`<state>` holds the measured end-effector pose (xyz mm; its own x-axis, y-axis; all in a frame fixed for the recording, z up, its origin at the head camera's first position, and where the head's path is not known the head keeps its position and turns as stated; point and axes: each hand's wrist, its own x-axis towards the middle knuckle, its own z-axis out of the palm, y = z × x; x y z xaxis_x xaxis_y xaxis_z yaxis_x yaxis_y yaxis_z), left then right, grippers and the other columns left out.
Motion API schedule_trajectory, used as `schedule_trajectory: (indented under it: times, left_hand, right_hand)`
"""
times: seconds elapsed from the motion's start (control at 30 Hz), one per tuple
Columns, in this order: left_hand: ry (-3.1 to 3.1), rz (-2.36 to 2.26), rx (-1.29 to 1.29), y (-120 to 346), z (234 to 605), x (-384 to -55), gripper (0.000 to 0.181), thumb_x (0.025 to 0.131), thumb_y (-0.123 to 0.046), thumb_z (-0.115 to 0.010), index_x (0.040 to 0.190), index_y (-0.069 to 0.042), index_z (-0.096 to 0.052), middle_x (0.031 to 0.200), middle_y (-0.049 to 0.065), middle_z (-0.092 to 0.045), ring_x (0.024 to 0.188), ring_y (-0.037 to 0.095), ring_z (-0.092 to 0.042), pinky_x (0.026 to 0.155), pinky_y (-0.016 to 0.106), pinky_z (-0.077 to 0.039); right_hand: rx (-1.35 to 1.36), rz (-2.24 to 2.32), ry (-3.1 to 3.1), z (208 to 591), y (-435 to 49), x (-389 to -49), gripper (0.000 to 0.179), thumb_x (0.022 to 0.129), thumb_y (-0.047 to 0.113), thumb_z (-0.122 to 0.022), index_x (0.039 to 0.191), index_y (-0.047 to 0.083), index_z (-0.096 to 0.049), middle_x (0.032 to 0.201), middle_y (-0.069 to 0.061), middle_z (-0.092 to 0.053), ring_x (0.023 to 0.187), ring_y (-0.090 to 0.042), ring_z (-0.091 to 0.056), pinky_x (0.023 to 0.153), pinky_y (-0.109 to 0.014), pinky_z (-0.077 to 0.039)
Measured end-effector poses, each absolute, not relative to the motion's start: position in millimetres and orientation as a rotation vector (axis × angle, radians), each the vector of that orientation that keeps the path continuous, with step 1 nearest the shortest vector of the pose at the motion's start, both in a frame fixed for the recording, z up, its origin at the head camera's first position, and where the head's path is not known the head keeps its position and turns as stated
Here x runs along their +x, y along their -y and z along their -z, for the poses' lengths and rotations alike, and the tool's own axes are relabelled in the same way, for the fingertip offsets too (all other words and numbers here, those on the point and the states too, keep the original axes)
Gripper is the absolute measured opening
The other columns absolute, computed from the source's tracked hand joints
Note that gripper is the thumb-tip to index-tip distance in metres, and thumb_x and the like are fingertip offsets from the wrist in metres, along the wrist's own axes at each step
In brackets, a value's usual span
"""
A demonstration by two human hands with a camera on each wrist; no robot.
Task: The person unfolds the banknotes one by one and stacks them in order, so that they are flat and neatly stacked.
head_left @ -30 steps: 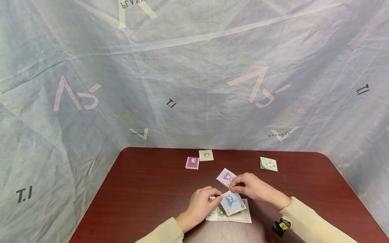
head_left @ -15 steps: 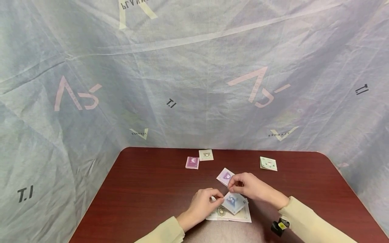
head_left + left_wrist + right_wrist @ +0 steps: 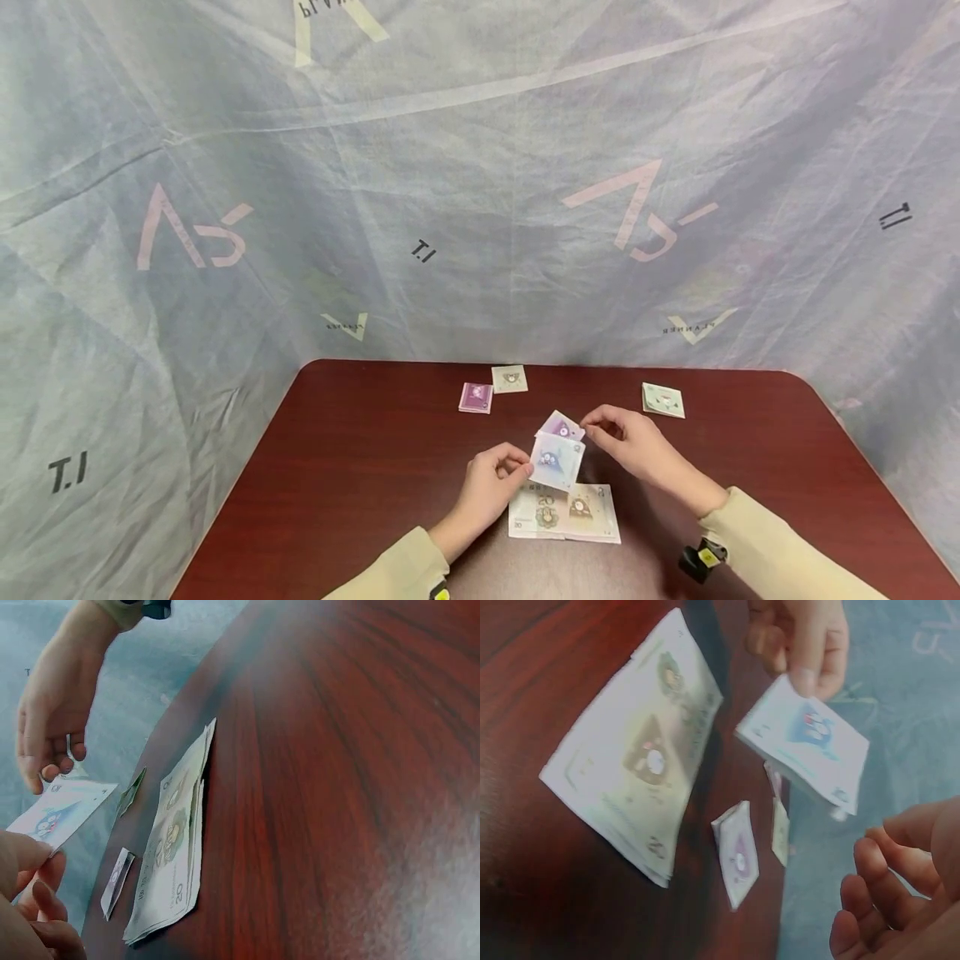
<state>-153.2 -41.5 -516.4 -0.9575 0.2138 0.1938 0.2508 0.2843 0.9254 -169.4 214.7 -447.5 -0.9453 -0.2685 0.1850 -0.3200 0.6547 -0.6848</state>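
Note:
Between thumb and forefinger my left hand (image 3: 491, 492) pinches a folded blue play banknote (image 3: 557, 461), raised off the table. The same blue note's printed face shows in the right wrist view, with a loose edge at its lower corner. My right hand (image 3: 637, 446) hovers at the note's right with fingers loosely bent; the right wrist view shows a gap between its fingertips and the note. Below lies a stack of brown 20 banknotes (image 3: 566, 515), spread flat. A folded purple banknote (image 3: 560, 426) lies behind the blue one, partly hidden by it in the head view.
At the table's far side lie a folded magenta note (image 3: 476, 398) and a pale beige note (image 3: 510, 379), side by side. Farther right is a folded green note (image 3: 663, 400). A grey printed cloth (image 3: 480, 208) hangs behind the dark red table (image 3: 360, 483).
The left hand has lifted the blue banknote up and away from the brown stack, uncovering it. My right hand has let go of the blue note's edge and moved slightly right and farther back.

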Motion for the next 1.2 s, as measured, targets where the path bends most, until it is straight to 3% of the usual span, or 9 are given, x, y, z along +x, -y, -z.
schedule_trajectory:
  times: [0.3, 0.5, 0.87, 1.2]
  left_hand:
    - [2.449, 1.884, -0.311, 38.8, 516.8, -153.2, 0.005, 0.091, -0.012, -0.077, 0.091, -0.008, -0.074, 0.076, 0.0, -0.071, 0.061, 0.0, -0.054, 0.058, 0.017, -0.044]
    - [2.425, 1.907, -0.236, 37.0, 516.1, -151.3, 0.005, 0.09, -0.01, -0.077, 0.089, -0.007, -0.074, 0.074, 0.001, -0.071, 0.059, 0.0, -0.054, 0.057, 0.017, -0.043]
    - [2.388, 1.965, -0.208, 29.1, 516.8, -148.5, 0.005, 0.089, -0.007, -0.078, 0.089, -0.004, -0.074, 0.075, 0.003, -0.071, 0.06, 0.0, -0.055, 0.058, 0.015, -0.043]
    - [2.338, 1.974, -0.142, 26.8, 515.0, -148.5, 0.005, 0.091, -0.009, -0.077, 0.088, -0.006, -0.073, 0.077, 0.003, -0.073, 0.061, 0.0, -0.057, 0.059, 0.017, -0.045]
  right_hand:
    - [0.562, -1.087, 2.751, 458.1, -210.3, -159.5, 0.024, 0.095, 0.006, -0.072, 0.118, 0.008, -0.077, 0.108, -0.004, -0.073, 0.072, -0.003, -0.051, 0.065, -0.025, -0.047]
    - [0.618, -1.095, 2.707, 459.5, -207.3, -155.7, 0.025, 0.093, 0.003, -0.074, 0.117, 0.008, -0.077, 0.101, 0.001, -0.071, 0.07, 0.0, -0.05, 0.063, -0.024, -0.047]
    - [0.562, -1.168, 2.639, 463.8, -197.7, -156.3, 0.013, 0.089, 0.006, -0.08, 0.092, 0.016, -0.072, 0.083, 0.012, -0.061, 0.073, -0.003, -0.055, 0.063, -0.023, -0.047]
    - [0.444, -1.216, 2.679, 469.2, -190.5, -152.6, 0.009, 0.092, 0.008, -0.077, 0.092, 0.013, -0.069, 0.079, 0.012, -0.066, 0.069, -0.005, -0.057, 0.063, -0.024, -0.048]
